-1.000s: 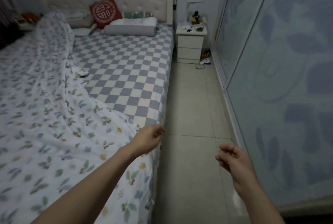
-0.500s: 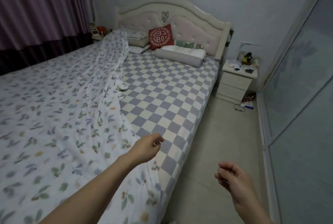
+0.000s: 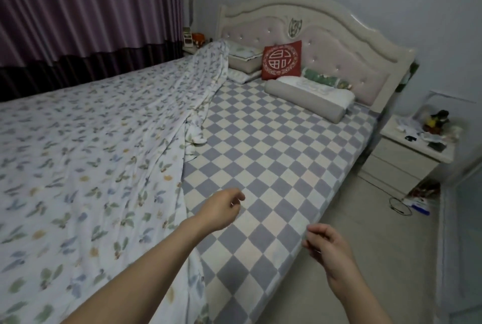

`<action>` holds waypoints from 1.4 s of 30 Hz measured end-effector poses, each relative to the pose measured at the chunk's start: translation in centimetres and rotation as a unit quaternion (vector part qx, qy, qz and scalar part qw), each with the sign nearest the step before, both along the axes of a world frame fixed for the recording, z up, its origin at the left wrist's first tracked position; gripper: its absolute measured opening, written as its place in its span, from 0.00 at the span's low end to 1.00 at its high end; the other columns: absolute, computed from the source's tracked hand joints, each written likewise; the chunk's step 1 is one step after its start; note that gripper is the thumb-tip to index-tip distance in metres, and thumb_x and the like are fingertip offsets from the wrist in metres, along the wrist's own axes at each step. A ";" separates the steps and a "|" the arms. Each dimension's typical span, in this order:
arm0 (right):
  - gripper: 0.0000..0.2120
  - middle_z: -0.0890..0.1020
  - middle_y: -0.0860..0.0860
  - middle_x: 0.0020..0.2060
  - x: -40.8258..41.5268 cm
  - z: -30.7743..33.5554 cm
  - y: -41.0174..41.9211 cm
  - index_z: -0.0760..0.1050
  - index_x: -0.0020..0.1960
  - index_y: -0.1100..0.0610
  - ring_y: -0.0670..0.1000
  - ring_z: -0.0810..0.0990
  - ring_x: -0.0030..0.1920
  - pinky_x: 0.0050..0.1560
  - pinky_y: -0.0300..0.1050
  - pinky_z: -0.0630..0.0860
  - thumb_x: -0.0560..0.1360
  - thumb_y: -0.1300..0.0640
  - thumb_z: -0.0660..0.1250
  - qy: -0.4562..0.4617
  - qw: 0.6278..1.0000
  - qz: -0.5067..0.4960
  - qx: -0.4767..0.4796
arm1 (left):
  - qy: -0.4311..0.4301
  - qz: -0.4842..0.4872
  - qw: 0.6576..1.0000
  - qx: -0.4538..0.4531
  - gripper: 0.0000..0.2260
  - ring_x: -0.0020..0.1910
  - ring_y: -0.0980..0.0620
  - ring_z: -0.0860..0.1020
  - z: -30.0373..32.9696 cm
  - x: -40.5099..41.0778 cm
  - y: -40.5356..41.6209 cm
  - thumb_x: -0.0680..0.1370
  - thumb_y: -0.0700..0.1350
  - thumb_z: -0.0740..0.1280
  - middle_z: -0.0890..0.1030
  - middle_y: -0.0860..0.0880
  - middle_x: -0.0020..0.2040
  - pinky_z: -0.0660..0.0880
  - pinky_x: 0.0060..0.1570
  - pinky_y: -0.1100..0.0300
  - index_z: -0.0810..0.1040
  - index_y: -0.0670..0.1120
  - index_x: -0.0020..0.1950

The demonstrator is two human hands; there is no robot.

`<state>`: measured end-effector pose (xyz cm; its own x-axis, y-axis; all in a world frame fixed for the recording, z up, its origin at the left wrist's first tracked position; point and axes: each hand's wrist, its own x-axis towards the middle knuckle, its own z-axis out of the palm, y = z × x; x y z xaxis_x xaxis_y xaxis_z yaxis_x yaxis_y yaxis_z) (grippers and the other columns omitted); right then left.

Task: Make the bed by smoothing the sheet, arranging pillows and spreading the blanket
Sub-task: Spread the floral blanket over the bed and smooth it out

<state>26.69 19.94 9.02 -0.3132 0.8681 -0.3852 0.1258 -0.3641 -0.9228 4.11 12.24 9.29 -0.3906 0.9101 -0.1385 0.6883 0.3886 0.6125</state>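
Since earlier frame, I'm seeing view swinging left; both hands staying empty. Left hand (image 3: 221,210) hovering, fingers loosely curled, over checkered sheet (image 3: 273,167); right hand (image 3: 326,245) likewise, beside bed edge. Floral blanket (image 3: 86,154) lying bunched over left half, likely awaiting spreading; pillows (image 3: 310,94) sitting at headboard.

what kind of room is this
A home bedroom, most likely. A large bed with a padded headboard carries pillows and a floral blanket over a checkered sheet; a white nightstand stands beside it, and purple curtains hang behind.
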 end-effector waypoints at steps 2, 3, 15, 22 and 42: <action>0.09 0.77 0.55 0.34 -1.3 -0.4 2.3 0.74 0.42 0.60 0.50 0.76 0.33 0.29 0.31 0.74 0.75 0.72 0.62 0.001 1.000 0.025 -0.009 | 0.006 0.015 1.000 -0.014 0.14 0.55 0.49 0.76 0.0 -0.8 1.5 0.79 0.41 0.58 0.78 0.48 0.59 0.71 0.51 0.60 0.73 0.46 0.63; 0.09 0.77 0.56 0.34 -2.0 -0.6 3.8 0.74 0.42 0.59 0.51 0.76 0.34 0.31 0.34 0.75 0.74 0.72 0.62 0.001 0.999 0.044 -0.011 | 0.007 0.028 0.999 -0.022 0.14 0.56 0.49 0.76 -0.1 -1.2 2.4 0.79 0.41 0.57 0.78 0.48 0.59 0.72 0.53 0.59 0.73 0.46 0.64; 0.09 0.77 0.56 0.35 -8.4 0.1 22.5 0.74 0.42 0.59 0.52 0.75 0.37 0.40 0.41 0.73 0.75 0.72 0.62 -0.011 0.977 0.211 -0.001 | 0.008 0.183 0.982 -0.049 0.14 0.56 0.50 0.76 -1.3 -3.9 13.4 0.79 0.40 0.57 0.78 0.48 0.58 0.71 0.53 0.60 0.73 0.46 0.63; 0.08 0.78 0.55 0.34 -16.8 -2.4 28.3 0.75 0.43 0.60 0.52 0.77 0.36 0.41 0.41 0.74 0.75 0.71 0.62 -0.046 0.958 0.283 -0.005 | -0.005 0.245 0.966 -0.087 0.16 0.61 0.47 0.74 -3.4 -11.7 19.0 0.79 0.39 0.55 0.74 0.45 0.64 0.70 0.57 0.59 0.71 0.44 0.65; 0.07 0.77 0.52 0.22 -38.8 -20.7 35.1 0.74 0.40 0.65 0.55 0.74 0.30 0.28 0.38 0.72 0.74 0.73 0.62 -0.122 0.922 0.362 -0.064 | -0.062 0.350 0.909 -0.217 0.23 0.69 0.39 0.62 -26.5 -36.1 28.7 0.75 0.44 0.60 0.63 0.38 0.69 0.62 0.67 0.48 0.63 0.48 0.70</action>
